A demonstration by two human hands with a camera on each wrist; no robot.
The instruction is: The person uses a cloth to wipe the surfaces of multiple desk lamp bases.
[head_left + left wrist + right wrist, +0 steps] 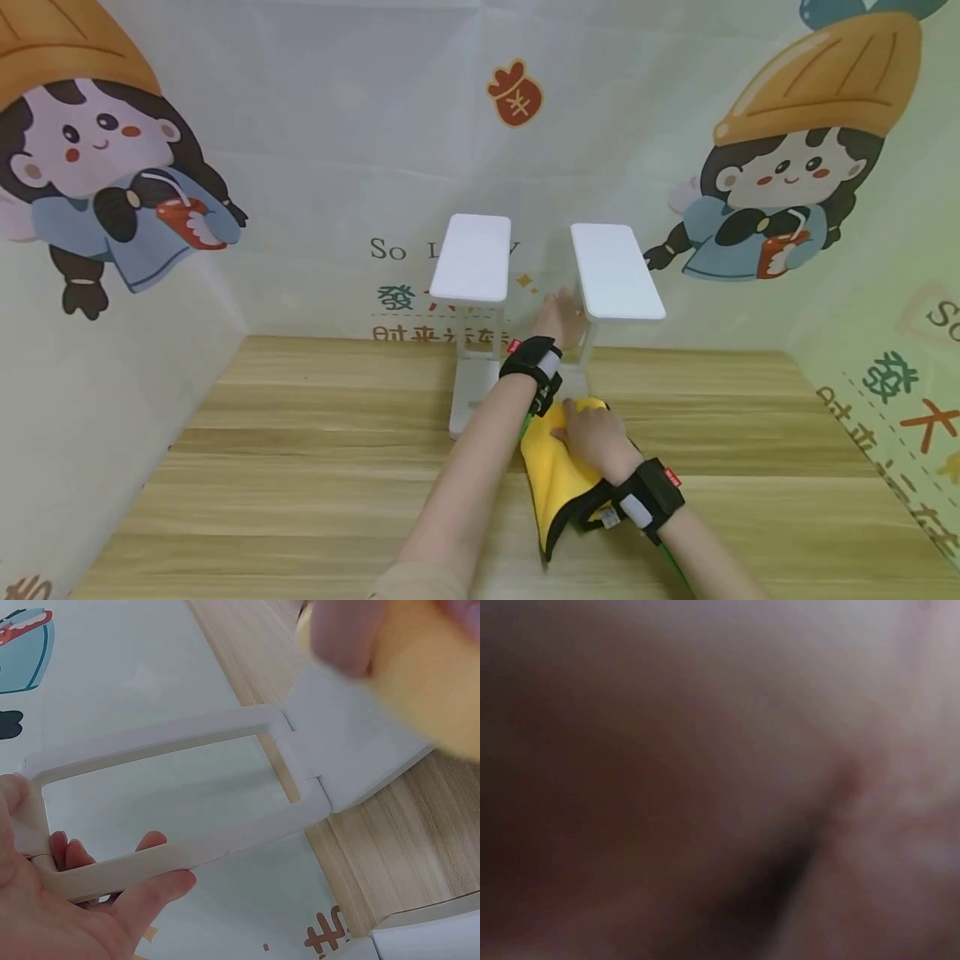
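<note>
Two white folding stands are on the wooden table, a left stand (471, 258) and a right stand (618, 271). Behind the right one, my left hand (561, 317) grips its upright frame (217, 851) near the top, with thumb and fingers around the frame's side bars in the left wrist view. My right hand (600, 437) holds a yellow cloth (551, 454) with black edging against that stand's base (352, 742). Part of the cloth hangs toward me over the table. The right wrist view is dark and blurred, with only close skin tones showing.
The wooden table (322, 467) runs back to a wall covering (337, 167) printed with cartoon figures and lettering. The left stand is just left of my left forearm, its base (463, 408) flat on the table.
</note>
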